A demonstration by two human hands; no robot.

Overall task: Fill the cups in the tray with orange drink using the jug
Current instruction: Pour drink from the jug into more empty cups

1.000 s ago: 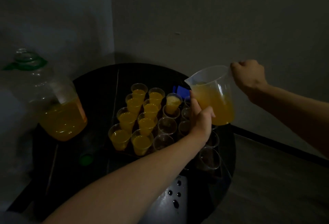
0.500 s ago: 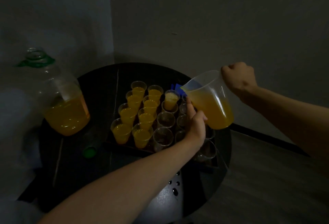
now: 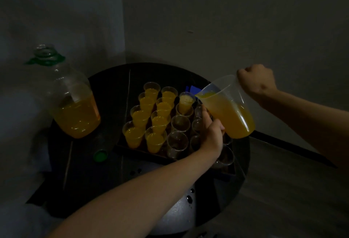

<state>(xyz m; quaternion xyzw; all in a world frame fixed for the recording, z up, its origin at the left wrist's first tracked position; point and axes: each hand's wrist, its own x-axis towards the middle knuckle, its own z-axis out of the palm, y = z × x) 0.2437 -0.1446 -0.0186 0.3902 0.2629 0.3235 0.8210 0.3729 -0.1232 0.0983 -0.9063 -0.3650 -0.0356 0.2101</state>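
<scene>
Head view shows a jug [image 3: 226,109] of orange drink tipped to the left, over the right side of the tray [image 3: 143,150]. The right hand [image 3: 255,81] has its fingers clamped in a fist round the handle on the far right side of the jug. The left hand [image 3: 211,137] is under the jug's near side. Its fingers [image 3: 204,113] look stretched up against the jug wall, not wrapped round anything I can see. The spout is just beside the rim of a cup [image 3: 186,103] at the far end of the tray, and that cup is partly full and foamy. I cannot make out the stream. To do this well, tip slowly, hold the spout right over the cup, and lift it back up before the drink gets to the top. The jug is heavy with drink, so a fast tip could splash. The full cups [image 3: 149,113] stand on the left of the tray and the empty cups [image 3: 179,124] are nearer the left hand. A big bottle [image 3: 73,105] and a green cap [image 3: 100,156] sit on the left of the dark surface [image 3: 113,82].
</scene>
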